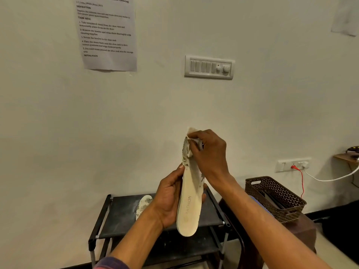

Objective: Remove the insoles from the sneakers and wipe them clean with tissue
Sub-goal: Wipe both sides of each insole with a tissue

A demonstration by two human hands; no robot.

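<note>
A cream insole (189,206) printed with "FASHION" stands upright in front of me, heel down, with dark stains near its toe end. My left hand (169,200) grips its lower half from the left. My right hand (208,152) presses a wad of white tissue (192,141) against the stained toe end. A second stained insole (142,205) lies flat on the top shelf of the black shoe rack (120,214), partly hidden behind my left hand. No sneakers are in view.
A brown perforated basket (275,197) rests on a dark stool to the right of the rack. The wall behind carries a printed task sheet (106,33), a switch panel (209,67) and a socket (293,165) with a red plug and white cable.
</note>
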